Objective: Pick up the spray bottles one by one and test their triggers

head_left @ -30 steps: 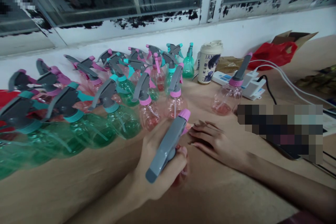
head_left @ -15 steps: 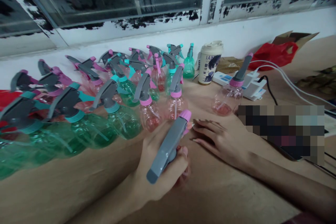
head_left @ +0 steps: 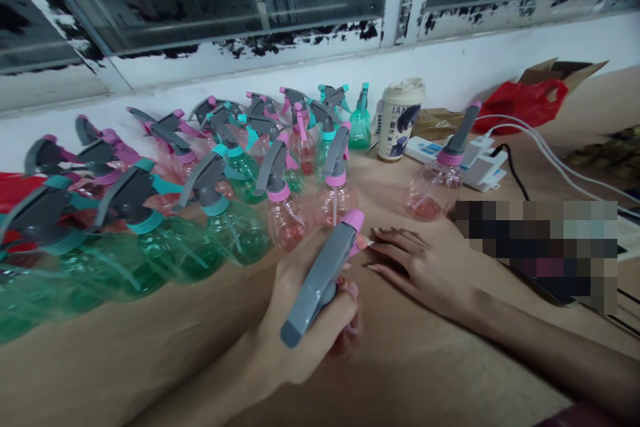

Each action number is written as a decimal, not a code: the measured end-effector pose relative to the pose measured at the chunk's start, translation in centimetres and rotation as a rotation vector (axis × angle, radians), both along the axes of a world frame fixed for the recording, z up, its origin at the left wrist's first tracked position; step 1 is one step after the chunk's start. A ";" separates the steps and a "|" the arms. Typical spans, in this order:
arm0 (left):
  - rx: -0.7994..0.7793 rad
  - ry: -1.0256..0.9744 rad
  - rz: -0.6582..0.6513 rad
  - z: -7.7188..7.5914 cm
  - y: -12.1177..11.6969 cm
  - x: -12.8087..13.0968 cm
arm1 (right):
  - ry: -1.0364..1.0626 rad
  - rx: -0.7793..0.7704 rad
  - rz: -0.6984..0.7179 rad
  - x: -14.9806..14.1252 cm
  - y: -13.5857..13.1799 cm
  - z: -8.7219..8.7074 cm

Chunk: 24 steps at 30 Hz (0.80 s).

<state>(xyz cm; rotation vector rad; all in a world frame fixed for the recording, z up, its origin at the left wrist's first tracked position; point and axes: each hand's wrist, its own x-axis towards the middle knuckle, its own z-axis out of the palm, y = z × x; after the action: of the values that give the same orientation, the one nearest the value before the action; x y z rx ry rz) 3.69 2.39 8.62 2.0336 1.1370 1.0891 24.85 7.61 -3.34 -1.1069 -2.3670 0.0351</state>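
Observation:
My left hand (head_left: 305, 320) is wrapped round the neck of a pink spray bottle (head_left: 323, 283) with a grey head and a pink nozzle. Its clear pink body is mostly hidden under my fingers. Flat on the table (head_left: 425, 373) lies my right hand (head_left: 420, 267), fingers stretched out and holding nothing, the tips close to the pink nozzle. Just beyond my left hand stand two more pink spray bottles, one on the left (head_left: 287, 217) and one on the right (head_left: 337, 197). Another pink spray bottle (head_left: 433, 190) stands by itself behind my right hand.
Several green spray bottles (head_left: 240, 233) and pink ones crowd the left side up to the wall. At the back stand a paper cup (head_left: 399, 121) and a power strip (head_left: 425, 149) with white chargers (head_left: 483, 167). A red bag (head_left: 525, 105) lies back right, a blurred-out patch (head_left: 540, 247) on the right.
Almost nothing differs. My left hand stays on the spray bottle with a very slight shift of the fingers; my right hand keeps its place on the table.

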 end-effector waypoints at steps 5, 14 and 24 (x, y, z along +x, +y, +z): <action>0.028 0.008 0.009 -0.1 0.1 -0.1 | -0.004 0.009 0.006 0.0 0.0 0.0; 0.066 0.032 0.012 0.0 0.2 -0.1 | -0.012 0.007 0.014 0.2 0.3 -0.1; 0.049 0.023 -0.006 -0.1 -0.1 -0.3 | -0.016 0.030 0.016 0.2 0.4 0.1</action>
<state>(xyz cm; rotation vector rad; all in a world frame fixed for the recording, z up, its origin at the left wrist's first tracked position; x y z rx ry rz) 3.41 2.31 8.52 2.0909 1.1247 1.1032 25.10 8.04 -3.26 -1.0786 -2.3826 -0.0032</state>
